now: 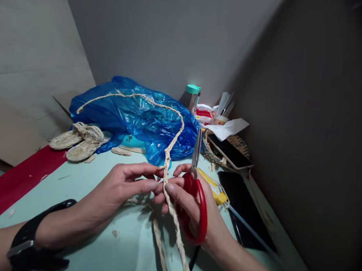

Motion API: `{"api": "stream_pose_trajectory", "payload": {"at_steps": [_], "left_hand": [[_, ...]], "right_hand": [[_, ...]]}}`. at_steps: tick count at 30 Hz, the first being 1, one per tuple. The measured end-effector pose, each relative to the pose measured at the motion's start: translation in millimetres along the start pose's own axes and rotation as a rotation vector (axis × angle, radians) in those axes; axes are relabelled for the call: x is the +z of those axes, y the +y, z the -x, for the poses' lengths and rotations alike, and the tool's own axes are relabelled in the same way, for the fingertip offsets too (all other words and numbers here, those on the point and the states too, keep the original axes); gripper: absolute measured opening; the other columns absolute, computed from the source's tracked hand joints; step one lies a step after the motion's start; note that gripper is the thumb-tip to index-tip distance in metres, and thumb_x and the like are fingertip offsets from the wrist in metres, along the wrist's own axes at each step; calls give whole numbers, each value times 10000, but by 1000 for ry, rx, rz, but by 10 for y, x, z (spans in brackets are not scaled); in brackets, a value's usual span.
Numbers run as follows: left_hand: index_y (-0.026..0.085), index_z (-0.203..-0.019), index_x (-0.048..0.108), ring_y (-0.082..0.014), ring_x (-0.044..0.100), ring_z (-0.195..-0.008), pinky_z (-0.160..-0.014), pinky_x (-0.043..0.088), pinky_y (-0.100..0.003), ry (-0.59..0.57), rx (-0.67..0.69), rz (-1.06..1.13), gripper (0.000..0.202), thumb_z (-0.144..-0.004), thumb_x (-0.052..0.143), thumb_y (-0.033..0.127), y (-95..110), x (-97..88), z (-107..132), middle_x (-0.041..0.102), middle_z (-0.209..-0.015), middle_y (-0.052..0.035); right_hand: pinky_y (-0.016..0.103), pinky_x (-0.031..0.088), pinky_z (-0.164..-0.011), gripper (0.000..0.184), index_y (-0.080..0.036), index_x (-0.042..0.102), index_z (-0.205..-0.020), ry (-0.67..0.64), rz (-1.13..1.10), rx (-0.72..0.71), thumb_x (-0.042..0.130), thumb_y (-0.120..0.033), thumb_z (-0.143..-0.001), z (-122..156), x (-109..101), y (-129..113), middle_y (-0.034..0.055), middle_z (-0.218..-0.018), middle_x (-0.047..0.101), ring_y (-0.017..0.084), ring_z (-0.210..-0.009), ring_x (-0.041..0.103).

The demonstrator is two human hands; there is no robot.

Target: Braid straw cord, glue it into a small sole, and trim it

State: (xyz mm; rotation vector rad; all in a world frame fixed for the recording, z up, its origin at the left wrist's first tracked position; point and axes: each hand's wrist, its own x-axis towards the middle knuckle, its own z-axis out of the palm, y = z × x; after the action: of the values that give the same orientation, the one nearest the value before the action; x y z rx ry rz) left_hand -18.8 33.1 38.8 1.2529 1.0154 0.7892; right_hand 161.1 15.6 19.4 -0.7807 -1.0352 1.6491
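A long pale braided straw cord [166, 177] runs upright between my hands, its far end curving over a blue bag and its near part looping toward me. My left hand [132, 183] is closed at the cord, thumb and index fingertips at its left side. Under the cord, the fingers of my right hand [192, 197] support it while the thumb presses on top. Red-handled scissors [202, 214] hang in that same hand, handles around the thumb side, with the closed blades [196, 150] pointing up and away.
Behind lies the crumpled blue plastic bag [109, 110]. Small woven straw slippers [84, 144] sit at left. Toward the right are a phone [230, 151] on a woven basket, a yellow glue gun or cutter-like tool [214, 188], a black flat object [246, 213] and a steel bottle [191, 98].
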Motion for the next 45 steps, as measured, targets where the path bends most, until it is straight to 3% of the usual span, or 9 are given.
{"api": "stream_pose_trajectory", "payload": {"at_steps": [5,8,11,14,21,27,30,34,45], "left_hand": [[165,-891,732,-140,632,-678,-671,492,-250,-53,-49,209,100,-832,749,244,-97,45,99,688,-793,-20],[161,-872,723,-158,653,-792,-763,503,-252,-21,-31,238,77,-854,726,235,-134,5,141,697,-854,-28],[165,-848,711,-173,665,-851,-808,503,-254,18,-35,268,76,-871,707,237,-154,-36,158,722,-852,-34],[171,-854,723,-153,655,-769,-733,508,-236,51,-28,270,78,-863,716,248,-147,-52,150,719,-821,-22],[223,-916,824,-210,722,-966,-838,547,-228,53,-35,293,143,-781,778,209,-48,-42,206,804,-977,-34],[252,-931,841,-298,655,-1193,-1010,522,-326,160,-69,289,244,-712,793,156,-35,-1,304,777,-1161,-37],[260,-972,837,-321,569,-1302,-1063,484,-351,117,-38,231,261,-720,803,199,-56,-14,306,745,-1233,-42],[265,-992,833,-308,652,-1190,-1002,532,-334,41,10,218,239,-764,786,208,-72,-26,290,753,-1200,-40],[252,-941,844,-267,709,-1039,-903,563,-273,88,22,210,222,-738,799,174,-53,-2,272,764,-1083,-43]], "right_hand": [[243,572,-607,337,-231,418,-960,-15,88,45,708,-388,-892,11,106,88,-49,-730,661,127,-629,700],[251,553,-641,269,-246,446,-999,-18,349,-3,641,-418,-933,43,42,76,-33,-785,661,141,-701,693],[208,479,-593,147,-267,450,-1066,-24,838,-202,559,-299,-972,70,-143,-4,-48,-766,665,112,-632,627],[196,399,-515,232,-262,443,-1107,-28,1293,-454,521,-163,-912,89,-324,-98,-76,-670,604,99,-506,534],[275,394,-507,271,-170,504,-1127,-10,1908,-783,492,-237,-865,130,-352,-140,-19,-615,608,176,-499,589],[294,400,-542,330,-115,519,-1149,-15,2077,-886,454,-198,-836,143,-280,-108,9,-601,626,184,-512,617],[296,395,-561,368,-111,514,-1157,3,2100,-897,420,-139,-802,146,-272,-109,23,-619,650,182,-526,624],[301,386,-561,363,-118,520,-1168,59,2117,-883,455,-167,-814,152,-298,-130,11,-609,641,188,-528,618],[302,401,-535,330,-112,528,-1153,16,2138,-843,442,-183,-842,167,-321,-142,30,-650,660,201,-540,649]]}}
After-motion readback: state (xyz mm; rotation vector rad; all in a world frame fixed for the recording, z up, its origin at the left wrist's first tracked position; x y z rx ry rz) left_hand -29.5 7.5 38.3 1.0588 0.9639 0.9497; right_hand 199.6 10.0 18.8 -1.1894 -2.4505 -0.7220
